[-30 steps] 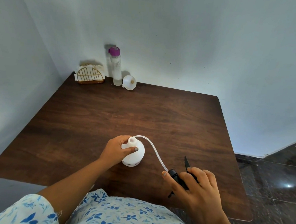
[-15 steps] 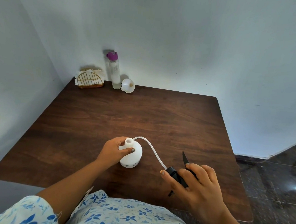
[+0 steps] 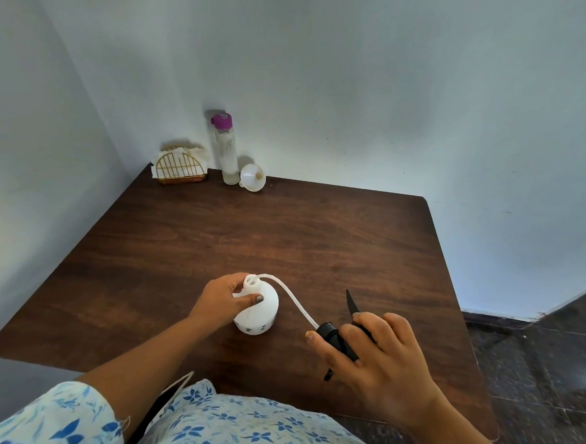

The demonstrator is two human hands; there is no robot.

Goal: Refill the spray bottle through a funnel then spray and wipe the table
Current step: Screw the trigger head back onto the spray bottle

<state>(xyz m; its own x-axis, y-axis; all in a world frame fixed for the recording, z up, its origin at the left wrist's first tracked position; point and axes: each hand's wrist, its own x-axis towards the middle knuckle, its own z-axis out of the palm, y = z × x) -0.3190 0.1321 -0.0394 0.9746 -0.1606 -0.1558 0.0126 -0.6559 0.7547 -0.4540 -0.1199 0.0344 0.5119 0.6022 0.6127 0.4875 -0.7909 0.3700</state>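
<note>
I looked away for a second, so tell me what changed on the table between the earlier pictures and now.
Very little. The right hand still holds the black spray head, its tube still running into the white spray bottle, which the left hand keeps gripping at the neck. Nothing was picked up or released. The funnel, tall bottle and napkin holder stayed at the back; only the camera view shifted.

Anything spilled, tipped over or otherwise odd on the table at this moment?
Nothing spilled or damaged. The funnel lies on its side at the back by the clear bottle. The spray head, in the right hand, is off the white spray bottle, its tube tip at the mouth; the left hand steadies the bottle.
</note>
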